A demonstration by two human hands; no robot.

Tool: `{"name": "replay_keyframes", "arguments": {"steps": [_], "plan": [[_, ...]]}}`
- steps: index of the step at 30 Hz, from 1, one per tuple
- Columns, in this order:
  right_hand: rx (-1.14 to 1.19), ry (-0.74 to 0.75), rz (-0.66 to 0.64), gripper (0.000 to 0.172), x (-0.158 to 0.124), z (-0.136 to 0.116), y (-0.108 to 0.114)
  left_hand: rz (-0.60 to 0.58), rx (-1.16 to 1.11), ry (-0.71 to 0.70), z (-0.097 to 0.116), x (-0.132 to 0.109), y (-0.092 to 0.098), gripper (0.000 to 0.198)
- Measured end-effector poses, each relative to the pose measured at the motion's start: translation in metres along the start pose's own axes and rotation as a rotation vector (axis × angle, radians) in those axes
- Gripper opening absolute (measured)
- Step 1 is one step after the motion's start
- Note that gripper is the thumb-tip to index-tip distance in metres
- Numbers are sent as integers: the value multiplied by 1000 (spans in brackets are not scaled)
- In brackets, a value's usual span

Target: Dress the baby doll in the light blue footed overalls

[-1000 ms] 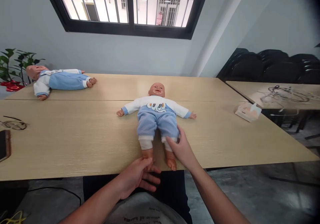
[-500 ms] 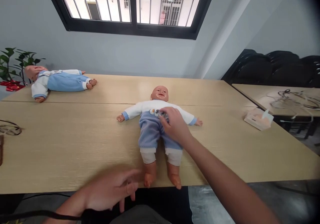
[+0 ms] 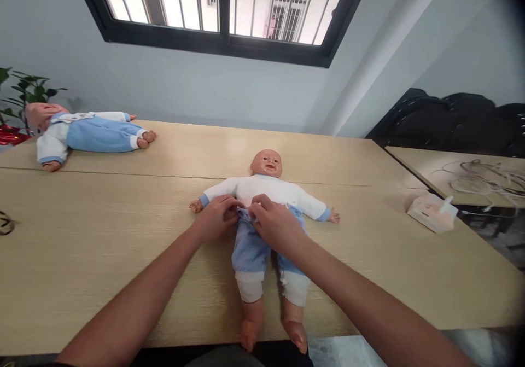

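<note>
A baby doll (image 3: 267,163) lies face up on the table, its arms spread and its bare feet towards me. It wears a white top (image 3: 270,187) with blue cuffs and blue trousers (image 3: 250,249) with white leg ends. At the waist, my left hand (image 3: 217,217) is closed, fingers pinching the trousers' edge on the left side. My right hand (image 3: 279,226) is beside it over the belly, thumb and fingers closed on the same waistband. The fingers cover most of the waistband and the top's front print.
A second doll (image 3: 102,133) in blue and white lies at the table's far left, by a potted plant (image 3: 30,91). On the right stands a tissue box (image 3: 431,214). Cables (image 3: 488,178) lie on another table. Dark-framed glasses (image 3: 6,223) show at the left edge.
My left hand has come up from the table's near edge to the doll's waist and closed on the trousers. My right hand remains at the waist. The view has shifted slightly.
</note>
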State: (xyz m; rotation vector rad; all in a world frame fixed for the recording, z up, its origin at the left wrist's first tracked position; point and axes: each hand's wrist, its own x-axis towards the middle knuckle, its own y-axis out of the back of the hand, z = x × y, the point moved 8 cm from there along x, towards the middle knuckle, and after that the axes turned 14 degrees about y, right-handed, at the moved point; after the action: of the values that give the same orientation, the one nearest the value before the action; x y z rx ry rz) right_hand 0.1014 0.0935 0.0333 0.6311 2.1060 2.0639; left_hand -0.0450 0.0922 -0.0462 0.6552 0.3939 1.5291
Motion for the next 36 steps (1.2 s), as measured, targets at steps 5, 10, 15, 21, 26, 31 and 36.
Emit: {"name": "replay_keyframes", "arguments": {"steps": [5,10,15,21,26,31,36], "plan": [[186,-199,-5,34,-3,17,6,-9,-285,79,-12,-2,-4,19],[44,-12,33,24,21,15,10,-97,-592,202,-22,0,-14,25],[-87,137,104,15,26,5,13,284,-424,222,-29,-4,9,9],[71,-68,78,42,16,23,12,516,-274,180,-21,-10,28,14],[124,-132,17,31,22,39,5,418,-272,187,-21,-7,21,30],[323,-205,-11,21,31,42,3,444,-212,144,-17,-8,25,26],[422,-282,29,21,37,41,6,476,-209,79,-13,-10,27,16]]}}
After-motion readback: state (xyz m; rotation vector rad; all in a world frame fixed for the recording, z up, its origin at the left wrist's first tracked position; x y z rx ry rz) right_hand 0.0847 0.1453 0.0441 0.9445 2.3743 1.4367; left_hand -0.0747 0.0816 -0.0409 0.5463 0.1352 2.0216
